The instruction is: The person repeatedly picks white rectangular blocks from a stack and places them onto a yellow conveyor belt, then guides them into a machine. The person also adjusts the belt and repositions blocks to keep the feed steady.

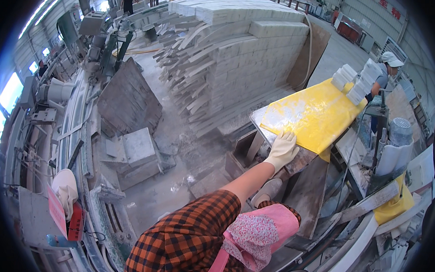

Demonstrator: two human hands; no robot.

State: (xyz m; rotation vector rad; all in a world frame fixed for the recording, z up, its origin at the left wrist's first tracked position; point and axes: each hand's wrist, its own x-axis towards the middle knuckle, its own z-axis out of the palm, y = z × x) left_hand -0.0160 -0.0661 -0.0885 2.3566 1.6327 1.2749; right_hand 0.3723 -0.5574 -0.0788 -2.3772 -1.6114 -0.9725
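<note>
My left hand [282, 150], in a cream rubber glove, lies flat on the near left corner of a work table with a yellow cover [316, 113]. Its fingers are stretched out and hold nothing. The cover looks wet and smeared with pale slurry, and a bare grey strip shows beside the hand. At the table's far end stand stacks of white stone blocks [358, 83], out of my reach. My right hand does not show. A pink apron with a patterned cloth [257, 235] hangs before my body.
A big stack of white stone slabs [249, 55] rises ahead, its strip ends jutting left. Metal machinery [79, 112] and a tilted brown board [130, 97] stand left. A co-worker in a white cap [391, 59] is beyond the table. Right lies another yellow cloth [395, 202].
</note>
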